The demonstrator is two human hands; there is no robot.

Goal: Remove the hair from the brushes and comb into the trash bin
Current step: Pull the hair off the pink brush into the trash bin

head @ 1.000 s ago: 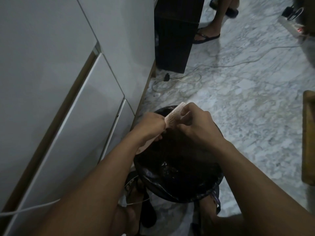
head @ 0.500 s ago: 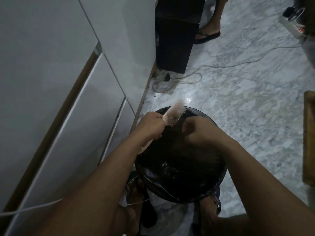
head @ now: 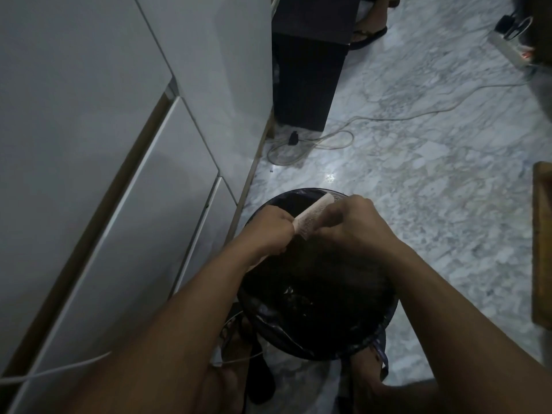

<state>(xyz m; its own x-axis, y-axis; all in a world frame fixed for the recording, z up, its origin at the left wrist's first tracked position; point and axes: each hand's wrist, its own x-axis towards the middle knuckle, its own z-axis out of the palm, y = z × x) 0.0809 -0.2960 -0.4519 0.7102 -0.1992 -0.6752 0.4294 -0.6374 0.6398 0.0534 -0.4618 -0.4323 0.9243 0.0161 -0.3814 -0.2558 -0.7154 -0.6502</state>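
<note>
- Marble-patterned floor (head: pixel 433 162) fills the right of the dim room, with white cabinet doors (head: pixel 125 180) running down my left and a dark cabinet (head: pixel 310 73) standing at the far end of them.
- Directly below me sits the round trash bin (head: pixel 316 294), lined with a black bag, its inside too dark to make out clearly.
- My left hand (head: pixel 270 230) is closed in a fist around the handle end of a pale pink comb (head: pixel 312 216), holding it over the far half of the bin's opening.
- The comb slants up and away from that fist, its far tip reaching near the bin's back rim.
- My right hand (head: pixel 355 225) is against the comb's toothed side, fingers curled in and pinched at the teeth; whether any hair is caught between them I cannot tell.
- Both my forearms reach in from the bottom edge and meet above the bin.
- A thin pale cable (head: pixel 385 118) trails across the floor from a power strip (head: pixel 507 46) at the top right to a loose coil beside the dark cabinet.
- Someone else's sandalled foot (head: pixel 369 32) shows at the top edge, behind that cabinet.
- A wooden edge (head: pixel 542 243) cuts in at the right border.
</note>
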